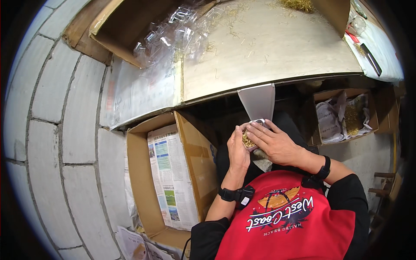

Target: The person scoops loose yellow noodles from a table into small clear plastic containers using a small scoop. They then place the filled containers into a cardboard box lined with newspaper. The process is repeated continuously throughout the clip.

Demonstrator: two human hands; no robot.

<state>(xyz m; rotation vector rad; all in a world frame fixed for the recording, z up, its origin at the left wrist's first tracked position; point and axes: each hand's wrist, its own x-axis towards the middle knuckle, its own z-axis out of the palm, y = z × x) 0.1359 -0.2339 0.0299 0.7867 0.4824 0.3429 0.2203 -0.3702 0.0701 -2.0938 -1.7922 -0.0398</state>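
Low in front of me, just below the table's edge, is a small clear plastic box (pixel 248 141) with gold-coloured metal bits inside. My left hand (pixel 238 149) is closed round its left side, with the fingers upright along it. Across its top lies my right hand (pixel 277 143), fingers stretched out and flat, covering much of the box. Whether the lid is on cannot be made out under those fingers. A pale grey chute (pixel 257 100) slopes down from the table edge to just beyond the box.
Gold wire hooks lie scattered on the table (pixel 277 47), with a heap (pixel 299 4) at the back. Clear plastic boxes (pixel 173 37) pile up at the far left. A newspaper-lined carton (pixel 171 173) stands left of me; another carton (pixel 342 117) on the right holds gold pieces.
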